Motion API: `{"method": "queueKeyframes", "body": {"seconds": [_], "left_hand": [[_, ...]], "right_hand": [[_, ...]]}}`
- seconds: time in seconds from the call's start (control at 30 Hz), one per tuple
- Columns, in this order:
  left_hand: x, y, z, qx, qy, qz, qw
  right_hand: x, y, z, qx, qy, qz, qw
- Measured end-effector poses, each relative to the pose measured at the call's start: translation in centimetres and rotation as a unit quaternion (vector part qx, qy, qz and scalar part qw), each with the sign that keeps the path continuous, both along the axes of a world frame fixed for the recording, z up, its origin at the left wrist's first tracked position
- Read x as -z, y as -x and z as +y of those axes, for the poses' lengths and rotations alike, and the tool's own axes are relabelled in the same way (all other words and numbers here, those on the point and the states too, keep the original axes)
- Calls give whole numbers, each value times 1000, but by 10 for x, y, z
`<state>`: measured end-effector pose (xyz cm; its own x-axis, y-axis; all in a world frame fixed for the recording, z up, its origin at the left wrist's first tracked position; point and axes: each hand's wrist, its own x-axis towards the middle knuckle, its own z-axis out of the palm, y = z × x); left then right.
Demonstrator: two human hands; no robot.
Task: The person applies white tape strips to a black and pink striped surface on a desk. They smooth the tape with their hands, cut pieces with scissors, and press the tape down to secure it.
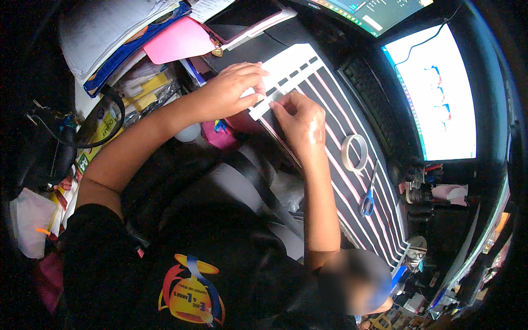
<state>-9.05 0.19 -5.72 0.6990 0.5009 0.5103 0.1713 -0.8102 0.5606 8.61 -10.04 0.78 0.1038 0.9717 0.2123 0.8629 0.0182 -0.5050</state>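
Observation:
A long black sheet with white and pink stripes (346,119) lies across the desk, with a white strip (264,108) and black dashes along its near-left end. My left hand (243,88) rests at this end, fingertips and thumb on the white part; whether it grips anything is unclear. Beside it, my right hand (303,119) pinches what looks like a small translucent piece of tape (281,90) between thumb and forefinger, over the strip. A roll of tape (354,153) and blue-handled scissors (367,203) lie on the striped sheet, to the right of my right hand.
Beyond the sheet are a dark keyboard (367,107) and two lit monitors (437,99). Stacked papers (111,33), a pink folder (179,41) and a plastic bag of small items (144,88) stand at the left. A blurred patch covers something at the lower right.

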Motion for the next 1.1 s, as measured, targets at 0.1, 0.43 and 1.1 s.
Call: {"method": "queueKeyframes", "body": {"seconds": [0.1, 0.43, 1.1], "left_hand": [[1, 0, 0, 1, 4, -4, 1000], [0, 0, 0, -2, 1, -9, 1000], [4, 0, 1, -2, -2, -26, 1000]], "right_hand": [[-4, 1, 10, -15, 22, -6, 1000], [3, -2, 9, -28, -9, 2, 1000], [11, 16, -13, -70, -85, -24, 994]]}}
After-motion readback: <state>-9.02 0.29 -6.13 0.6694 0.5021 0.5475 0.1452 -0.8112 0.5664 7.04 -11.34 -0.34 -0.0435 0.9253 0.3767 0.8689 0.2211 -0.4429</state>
